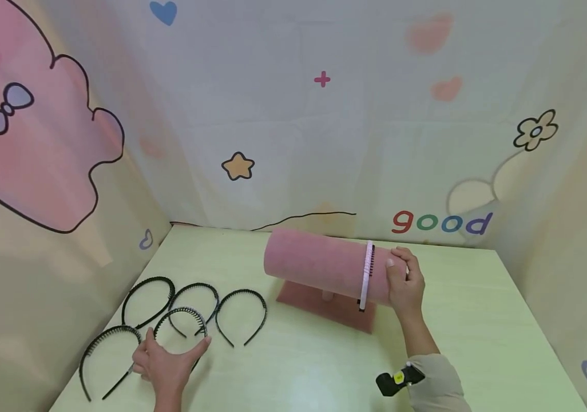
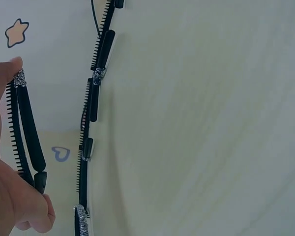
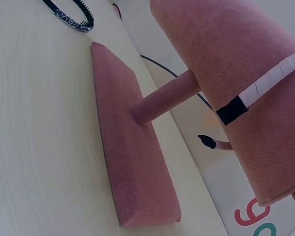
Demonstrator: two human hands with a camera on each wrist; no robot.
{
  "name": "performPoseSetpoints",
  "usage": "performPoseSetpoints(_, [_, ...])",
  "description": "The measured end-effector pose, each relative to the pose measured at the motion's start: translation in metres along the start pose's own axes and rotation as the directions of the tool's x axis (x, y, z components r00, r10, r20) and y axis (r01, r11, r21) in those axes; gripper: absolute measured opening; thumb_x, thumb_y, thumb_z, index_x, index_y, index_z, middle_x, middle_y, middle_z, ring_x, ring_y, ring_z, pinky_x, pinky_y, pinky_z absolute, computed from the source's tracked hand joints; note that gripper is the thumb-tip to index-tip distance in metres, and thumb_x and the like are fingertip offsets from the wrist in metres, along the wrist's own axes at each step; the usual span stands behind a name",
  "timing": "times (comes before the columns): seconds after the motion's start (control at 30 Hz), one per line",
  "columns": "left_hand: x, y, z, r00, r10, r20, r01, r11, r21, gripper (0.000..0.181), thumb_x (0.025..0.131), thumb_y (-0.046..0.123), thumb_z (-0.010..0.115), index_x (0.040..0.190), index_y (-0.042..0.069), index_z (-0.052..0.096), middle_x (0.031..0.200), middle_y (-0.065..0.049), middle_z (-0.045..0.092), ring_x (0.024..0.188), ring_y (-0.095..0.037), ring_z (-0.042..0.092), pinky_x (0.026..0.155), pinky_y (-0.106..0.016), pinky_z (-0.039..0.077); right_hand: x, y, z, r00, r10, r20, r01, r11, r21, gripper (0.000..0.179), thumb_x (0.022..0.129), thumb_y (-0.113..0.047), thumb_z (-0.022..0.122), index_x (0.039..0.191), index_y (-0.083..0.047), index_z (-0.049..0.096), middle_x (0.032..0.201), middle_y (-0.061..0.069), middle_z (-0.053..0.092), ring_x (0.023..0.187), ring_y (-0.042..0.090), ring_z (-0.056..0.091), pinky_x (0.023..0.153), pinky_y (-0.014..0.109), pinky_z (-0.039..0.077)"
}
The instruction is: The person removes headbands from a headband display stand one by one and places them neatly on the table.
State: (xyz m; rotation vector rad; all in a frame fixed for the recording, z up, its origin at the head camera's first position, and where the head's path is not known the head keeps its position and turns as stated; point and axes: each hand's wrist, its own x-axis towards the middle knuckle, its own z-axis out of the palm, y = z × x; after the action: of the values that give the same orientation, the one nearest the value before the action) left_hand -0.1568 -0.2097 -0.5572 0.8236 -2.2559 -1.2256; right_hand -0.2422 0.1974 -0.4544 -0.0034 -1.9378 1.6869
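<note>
My left hand pinches a black toothed headband across its sides, thumb on the right and fingers on the left. In the left wrist view this headband shows a glittery patch beside the thumb tip. My right hand grips the right end of a pink padded roll, which sits on a post over a flat pink base. Around the roll, close to that hand, is a white headband with black tips. The right wrist view shows the post joining base and roll.
Several black headbands lie on the pale table, among them a headband at the front left and another near the stand. A printed cloth backdrop rises behind and at both sides.
</note>
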Motion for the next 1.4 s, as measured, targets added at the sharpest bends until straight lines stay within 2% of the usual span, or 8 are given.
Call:
performPoseSetpoints(0.23, [0.002,-0.009,-0.001,0.999,-0.022,0.042,0.021,0.999,0.041,0.135,0.044,0.049,0.09,0.145,0.0,0.016,0.128,-0.028,0.018,0.116,-0.041,0.009,0.091,-0.066,0.012,-0.002,0.0,-0.002,1.0,-0.01,-0.012,0.01,1.0,0.001,0.026,0.093,-0.008,0.051,0.116,0.005,0.053,0.124,0.005,0.05,0.103,0.008,0.046,0.075,0.017,0.042])
performPoseSetpoints(0.57, [0.004,-0.017,-0.009,0.992,-0.095,0.088,0.085,0.99,0.111,0.139,0.039,0.054,0.089,0.147,0.008,0.016,0.135,-0.029,0.015,0.115,-0.047,0.011,0.087,-0.064,0.013,-0.003,0.003,-0.001,1.0,-0.026,-0.011,0.026,1.0,0.008,0.027,0.093,-0.007,0.052,0.117,0.006,0.052,0.123,0.001,0.049,0.104,0.007,0.045,0.074,0.017,0.042])
performPoseSetpoints(0.67, [0.005,-0.02,-0.011,0.988,-0.123,0.096,0.109,0.984,0.144,0.139,0.037,0.055,0.088,0.146,0.008,0.016,0.133,-0.032,0.015,0.112,-0.049,0.011,0.086,-0.065,0.014,0.001,0.014,-0.001,1.0,-0.015,-0.002,0.015,1.0,0.012,0.028,0.093,-0.01,0.052,0.118,0.003,0.053,0.125,0.0,0.049,0.103,0.009,0.046,0.075,0.017,0.042])
performPoseSetpoints(0.8, [0.006,-0.025,-0.014,0.98,-0.169,0.106,0.149,0.973,0.176,0.141,0.037,0.056,0.088,0.147,0.008,0.014,0.13,-0.034,0.014,0.112,-0.051,0.01,0.085,-0.065,0.014,0.001,0.015,-0.001,1.0,0.001,0.005,-0.001,1.0,0.009,0.028,0.093,-0.012,0.052,0.118,0.002,0.053,0.13,0.009,0.048,0.104,0.009,0.046,0.075,0.018,0.042])
performPoseSetpoints(0.87, [0.006,-0.027,-0.015,0.974,-0.2,0.109,0.178,0.967,0.18,0.141,0.038,0.055,0.088,0.147,0.009,0.013,0.13,-0.035,0.013,0.113,-0.052,0.009,0.086,-0.065,0.013,-0.001,0.005,-0.001,1.0,-0.006,0.004,0.006,1.0,0.006,0.028,0.093,-0.009,0.052,0.117,0.005,0.052,0.13,0.012,0.048,0.105,0.008,0.045,0.075,0.017,0.041])
performPoseSetpoints(1.03, [0.008,-0.031,-0.016,0.955,-0.266,0.134,0.234,0.949,0.211,0.141,0.038,0.058,0.087,0.147,0.008,0.012,0.128,-0.038,0.012,0.114,-0.053,0.008,0.089,-0.064,0.013,-0.002,0.002,-0.001,1.0,-0.007,-0.003,0.007,1.0,-0.002,0.027,0.093,-0.007,0.052,0.116,0.005,0.053,0.125,0.0,0.049,0.103,0.008,0.046,0.074,0.017,0.042])
performPoseSetpoints(1.27, [0.012,-0.034,-0.016,0.936,-0.3,0.182,0.247,0.931,0.268,0.142,0.039,0.059,0.086,0.147,0.006,0.01,0.123,-0.038,0.013,0.109,-0.052,0.011,0.088,-0.063,0.016,0.0,0.006,-0.001,1.0,-0.007,-0.002,0.007,1.0,-0.009,0.027,0.093,-0.009,0.051,0.116,0.004,0.053,0.127,0.004,0.049,0.1,0.009,0.046,0.072,0.017,0.042])
performPoseSetpoints(1.4, [0.014,-0.034,-0.014,0.931,-0.301,0.208,0.231,0.925,0.302,0.136,0.041,0.054,0.087,0.144,0.003,0.014,0.124,-0.038,0.01,0.11,-0.053,0.01,0.087,-0.065,0.016,0.005,0.021,-0.002,1.0,0.002,-0.004,-0.002,1.0,0.007,0.026,0.093,-0.01,0.052,0.116,0.001,0.054,0.127,0.002,0.049,0.103,0.009,0.046,0.072,0.018,0.042])
